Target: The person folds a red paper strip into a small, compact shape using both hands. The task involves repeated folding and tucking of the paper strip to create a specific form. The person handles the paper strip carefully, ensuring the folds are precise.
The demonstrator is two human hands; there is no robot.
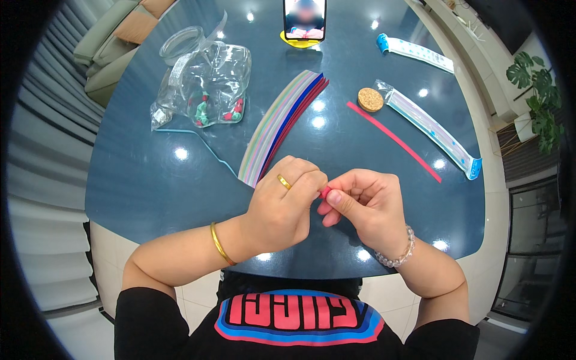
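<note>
Between the fingertips of both hands, near the table's front edge, is a small folded piece of red paper [325, 192]. My left hand [288, 202], with a gold ring, pinches its left side and partly hides it. My right hand [366, 202] grips it between thumb and index finger. Beyond my left hand lies a fanned stack of coloured paper strips [285, 123], pastel, blue and dark red. A single red paper strip [393, 141] lies slantwise beyond my right hand. A clear plastic jar [225, 81] on its side holds several small red and green folded pieces.
A cork stopper [371, 99] touches a plastic packet of strips [432, 130]; another packet [418, 53] lies farther back. A phone [305, 20] stands on a yellow holder [302, 43] at the far side. A thin light-blue strip [198, 137] runs from the jar towards the stack.
</note>
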